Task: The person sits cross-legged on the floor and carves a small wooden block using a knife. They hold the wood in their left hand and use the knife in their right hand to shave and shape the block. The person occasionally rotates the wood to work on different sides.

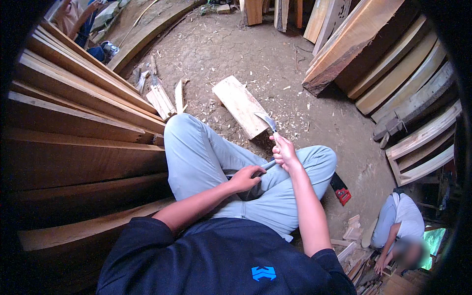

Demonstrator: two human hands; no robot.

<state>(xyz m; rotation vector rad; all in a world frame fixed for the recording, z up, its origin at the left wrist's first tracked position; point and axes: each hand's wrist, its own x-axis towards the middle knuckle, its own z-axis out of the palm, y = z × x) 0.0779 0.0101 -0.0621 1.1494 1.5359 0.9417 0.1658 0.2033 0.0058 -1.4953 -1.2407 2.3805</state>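
Note:
My right hand (285, 152) is closed round the pale handle of a knife with a curved blade (267, 120). It is held above my right knee, and the blade points up and away from me. Beneath and beyond the blade, a thick pale wooden block (238, 105) lies on the dirt floor. My left hand (247, 179) rests on my lap with its fingers loosely bent and nothing visible in them. Part of its palm side is hidden.
Tall stacked boards (83, 118) crowd my left side. More planks (393, 83) lean at the right. Split wood pieces (161, 101) and shavings lie ahead. A red and black object (343, 195) sits by my right knee. Another person (400, 221) bends over at lower right.

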